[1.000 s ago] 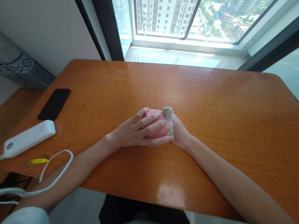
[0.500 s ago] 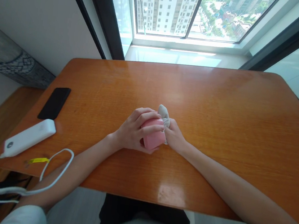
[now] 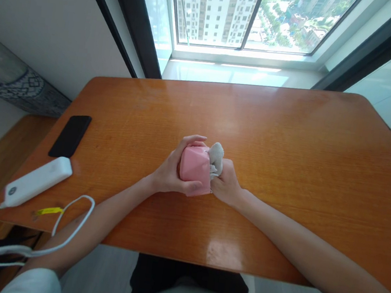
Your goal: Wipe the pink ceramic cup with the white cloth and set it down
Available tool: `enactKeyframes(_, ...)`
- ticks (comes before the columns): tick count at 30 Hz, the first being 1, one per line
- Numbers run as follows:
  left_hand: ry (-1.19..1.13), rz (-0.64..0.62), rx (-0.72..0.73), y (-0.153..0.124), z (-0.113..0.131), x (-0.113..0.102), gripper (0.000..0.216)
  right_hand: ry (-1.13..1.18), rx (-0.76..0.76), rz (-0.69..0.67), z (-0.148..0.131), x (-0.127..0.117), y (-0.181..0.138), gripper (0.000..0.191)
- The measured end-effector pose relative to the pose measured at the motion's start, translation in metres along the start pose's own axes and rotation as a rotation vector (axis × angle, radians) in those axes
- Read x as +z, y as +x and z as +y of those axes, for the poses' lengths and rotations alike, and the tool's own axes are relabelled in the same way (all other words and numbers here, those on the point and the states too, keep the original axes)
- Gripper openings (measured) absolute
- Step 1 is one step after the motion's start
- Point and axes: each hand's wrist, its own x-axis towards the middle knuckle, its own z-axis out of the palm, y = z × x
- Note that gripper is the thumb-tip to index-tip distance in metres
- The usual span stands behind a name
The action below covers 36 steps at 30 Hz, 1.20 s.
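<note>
At the middle of the orange wooden table (image 3: pixel 288 143), both my hands hold a small bundle of cloth. My left hand (image 3: pixel 171 172) wraps around a pink cloth piece (image 3: pixel 195 165), thumb underneath and fingers over its far edge. My right hand (image 3: pixel 224 183) pinches a grey-white cloth piece (image 3: pixel 216 156) that pokes out of the pink one on its right side. The bundle is lifted slightly off the tabletop. How the two pieces join is hidden between my hands.
A black phone (image 3: pixel 70 135) lies flat near the table's left edge. In front of it rests a white power bank (image 3: pixel 37 185) whose white cable (image 3: pixel 64 225) loops off the table's near-left corner. A window sill (image 3: pixel 240 71) runs beyond the far edge.
My left hand has turned the pink cloth from lying flat under my fingers to standing up with its face toward me. The grey-white piece shifted with it; my right hand stayed beside it.
</note>
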Motion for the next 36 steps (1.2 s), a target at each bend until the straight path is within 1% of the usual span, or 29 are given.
enactKeyframes(2, -0.023, -0.006, -0.008, -0.001, -0.002, 0.001, 0.103, 0.007, 0.029, 0.006, -0.001, -0.001, 0.0, 0.032)
enactKeyframes(5, 0.012, 0.041, 0.068, -0.001, -0.008, 0.003, 0.109, 0.091, 0.125, 0.007, -0.003, -0.001, 0.004, 0.034)
enactKeyframes(8, 0.187, 0.039, 0.228, 0.0, -0.012, 0.002, 0.128, 0.216, 0.189, 0.014, -0.006, -0.002, 0.01, 0.041)
enactKeyframes(10, 0.362, 0.002, 0.349, 0.002, -0.012, 0.0, 0.14, 0.333, 0.235, 0.045, -0.005, -0.002, 0.014, 0.049)
enactKeyframes(11, 0.45, -0.017, 0.407, 0.002, -0.012, -0.001, 0.143, 0.405, 0.271, 0.068, -0.004, -0.002, 0.016, 0.051)
enactKeyframes(14, 0.676, -0.022, 0.516, 0.003, -0.012, -0.002, 0.139, 0.613, 0.412, 0.107, -0.001, -0.003, 0.019, 0.054)
enactKeyframes(17, 0.797, 0.018, 0.549, 0.0, -0.012, -0.003, 0.127, 0.73, 0.509, 0.041, 0.001, -0.002, 0.02, 0.057)
enactKeyframes(19, 0.829, 0.035, 0.545, -0.002, -0.011, -0.003, 0.118, 0.741, 0.52, 0.004, 0.0, -0.001, 0.019, 0.056)
enactKeyframes(21, 0.812, 0.058, 0.501, -0.003, -0.009, -0.002, 0.113, 0.705, 0.488, 0.007, -0.001, 0.001, 0.018, 0.058)
enactKeyframes(24, 0.688, 0.092, 0.408, -0.002, -0.006, 0.002, 0.117, 0.6, 0.388, 0.051, -0.004, 0.002, 0.016, 0.059)
enactKeyframes(27, 0.521, 0.111, 0.339, -0.001, -0.003, 0.008, 0.125, 0.428, 0.241, 0.081, -0.006, 0.002, 0.012, 0.059)
enactKeyframes(30, 0.35, 0.128, 0.2, -0.003, 0.0, 0.013, 0.127, 0.205, 0.065, 0.13, -0.006, 0.002, 0.007, 0.056)
enactKeyframes(33, 0.155, 0.067, 0.03, -0.006, 0.002, 0.015, 0.119, -0.048, -0.122, 0.19, -0.002, 0.001, 0.003, 0.047)
enactKeyframes(36, 0.021, 0.0, -0.055, -0.008, 0.002, 0.015, 0.11, -0.222, -0.263, 0.229, 0.001, 0.001, 0.001, 0.036)
